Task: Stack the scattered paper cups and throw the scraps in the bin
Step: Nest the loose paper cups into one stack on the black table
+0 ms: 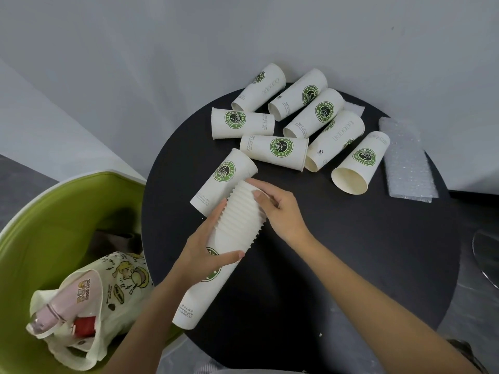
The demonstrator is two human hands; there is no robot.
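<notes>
A long stack of white paper cups point(237, 217) lies slanted over the round black table point(337, 252). My left hand point(205, 249) grips the stack around its middle. My right hand point(278, 209) holds the stack's upper, rimmed end, fingers curled over it. One loose cup point(224, 179) with a green logo lies just beside the stack's top. Several more loose cups point(275, 148) lie on their sides across the far part of the table. A sheet of bubble wrap point(407, 160) lies at the table's right edge.
A green bin point(54, 211) stands at the left of the table, holding a printed plastic bag point(108, 290) with rubbish. A grey wall runs behind the table. A shiny metal object point(486, 255) shows at the right edge.
</notes>
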